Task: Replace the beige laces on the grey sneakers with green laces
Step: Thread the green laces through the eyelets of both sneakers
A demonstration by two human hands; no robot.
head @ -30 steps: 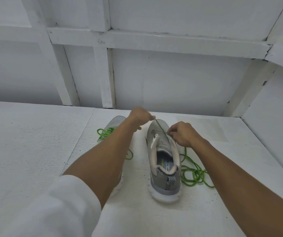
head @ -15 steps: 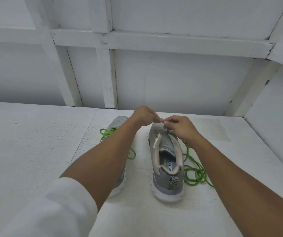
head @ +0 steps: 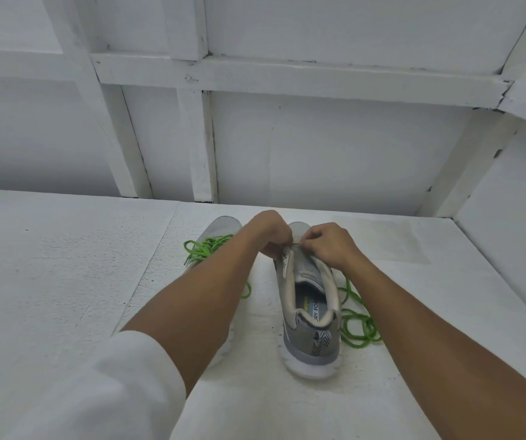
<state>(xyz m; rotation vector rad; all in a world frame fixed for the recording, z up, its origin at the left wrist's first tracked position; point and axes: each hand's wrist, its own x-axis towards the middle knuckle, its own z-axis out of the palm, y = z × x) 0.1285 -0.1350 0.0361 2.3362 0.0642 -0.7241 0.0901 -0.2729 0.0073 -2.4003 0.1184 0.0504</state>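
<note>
1. Presently I log a white table (head: 64, 281).
2. Grey sneaker (head: 311, 328), centre, heel toward me; second sneaker (head: 223, 225) to its left, green-laced.
3. Loose green lace (head: 365, 325) heaped just right of the centre sneaker.
4. Left hand (head: 269, 231) and right hand (head: 328, 246), fingers curled, pinch a beige lace (head: 293, 246) above its tongue.

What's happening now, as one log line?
left hand, right hand: pinch beige lace over right sneaker | left sneaker: green-laced | spare green lace: beside right sneaker
</note>
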